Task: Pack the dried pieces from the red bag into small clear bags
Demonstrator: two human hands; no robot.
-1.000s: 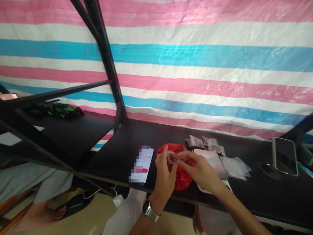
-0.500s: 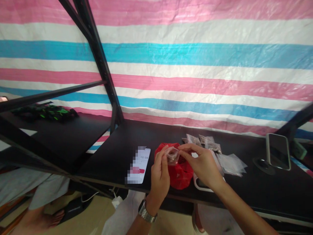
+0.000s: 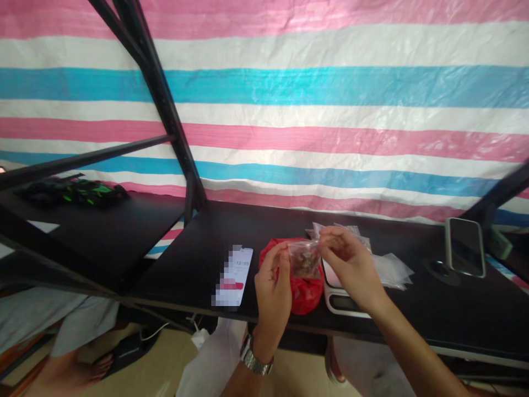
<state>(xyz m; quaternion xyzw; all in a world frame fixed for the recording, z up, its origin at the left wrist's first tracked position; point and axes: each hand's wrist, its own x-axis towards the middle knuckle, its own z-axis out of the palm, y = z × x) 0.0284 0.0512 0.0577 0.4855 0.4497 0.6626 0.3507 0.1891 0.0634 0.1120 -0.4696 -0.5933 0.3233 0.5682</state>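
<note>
Both my hands hold up a small clear plastic bag with brown bits inside, above the black table. My left hand, with a metal watch on the wrist, pinches the bag's left top edge. My right hand pinches its right top edge. Right under the bag lies a red plastic bag. A white scale sits behind and below my right hand, partly hidden by it.
A phone lies flat left of the red bag. Empty clear bags lie right of the scale, filled ones behind my hands. Another phone stands on a holder at right. A black rack post rises at left. Someone's bare foot shows below.
My hands have lifted the small bag off the red bag and pulled its top edge out flat between them. The view has shifted slightly.
</note>
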